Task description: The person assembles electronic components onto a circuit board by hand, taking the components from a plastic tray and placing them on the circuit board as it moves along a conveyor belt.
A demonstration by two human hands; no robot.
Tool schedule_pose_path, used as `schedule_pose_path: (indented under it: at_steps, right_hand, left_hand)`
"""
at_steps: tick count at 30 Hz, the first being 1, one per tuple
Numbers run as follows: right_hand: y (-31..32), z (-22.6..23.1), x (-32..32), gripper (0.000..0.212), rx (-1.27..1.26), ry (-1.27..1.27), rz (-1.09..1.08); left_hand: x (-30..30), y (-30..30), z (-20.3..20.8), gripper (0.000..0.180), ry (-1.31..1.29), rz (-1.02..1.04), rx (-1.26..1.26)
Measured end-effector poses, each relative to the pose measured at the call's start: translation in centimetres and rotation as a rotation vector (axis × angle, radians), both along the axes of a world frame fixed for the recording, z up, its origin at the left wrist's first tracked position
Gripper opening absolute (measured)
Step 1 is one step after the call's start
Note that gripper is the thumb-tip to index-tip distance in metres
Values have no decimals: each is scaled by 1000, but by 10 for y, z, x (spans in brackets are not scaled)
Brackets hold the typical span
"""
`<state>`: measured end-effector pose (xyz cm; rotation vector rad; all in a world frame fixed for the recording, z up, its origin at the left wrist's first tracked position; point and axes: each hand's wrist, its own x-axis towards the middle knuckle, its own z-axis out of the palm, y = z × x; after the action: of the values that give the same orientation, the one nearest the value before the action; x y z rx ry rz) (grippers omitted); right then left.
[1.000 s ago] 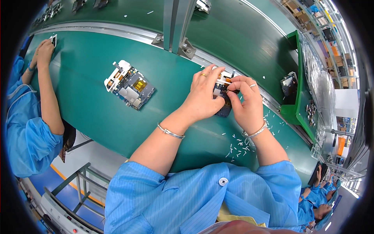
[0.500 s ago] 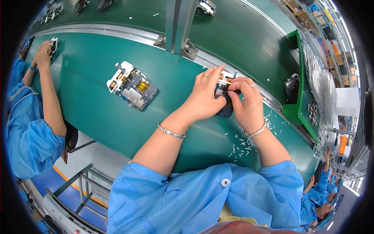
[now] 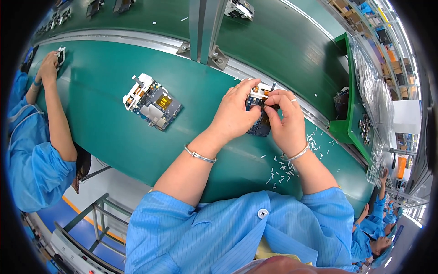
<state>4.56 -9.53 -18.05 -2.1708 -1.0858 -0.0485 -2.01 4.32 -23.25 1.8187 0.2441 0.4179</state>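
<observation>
A circuit board [image 3: 259, 129] with a white plastic frame at its far end lies on the green bench in front of me, partly covered by both hands. My left hand [image 3: 233, 111] grips its left side, the thumb resting across the board's face. On the right, my right hand [image 3: 288, 118] has thumb and forefinger pinched over the middle of the board; whatever is between the tips is too small and hidden to name. A second, similar circuit board [image 3: 157, 107], with a gold contact patch and white frame, lies to the left, untouched.
Small white strips [image 3: 284, 171] are scattered beside my right forearm. A metal post [image 3: 200, 36] rises from the rail behind the boards. Beyond it runs a dark green belt [image 3: 283, 50] carrying more boards. A green bin [image 3: 347, 114] stands right. A co-worker's hands [image 3: 48, 68] hold a part at far left.
My right thumb and forefinger have shifted slightly on the board, and the dark bit seen by the fingertips is now hidden. My left hand keeps its grip. The view has shifted a little.
</observation>
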Motion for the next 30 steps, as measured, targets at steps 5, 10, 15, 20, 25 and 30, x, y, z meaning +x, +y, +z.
schedule_pose_path:
  at_steps: [5,10,15,20,25,30]
  right_hand:
    - [-2,-3,2,16,6,6,5]
    - [-6,-4,4,28,71,135,36]
    - [-6,-18,6,38,69,163,-121]
    - [-3,-19,7,34,30,287,-151]
    - [-4,-22,11,33,46,207,-115]
    - [-11,-18,10,29,102,394,-124]
  left_hand:
    - [1,0,2,56,33,-1,42]
    - [2,-1,4,53,33,25,2]
    - [2,0,6,51,20,-5,-98]
    - [5,-5,2,50,-11,15,-116]
    - [5,-7,10,54,-1,37,-86]
    - [2,-4,-11,69,-120,-4,-123]
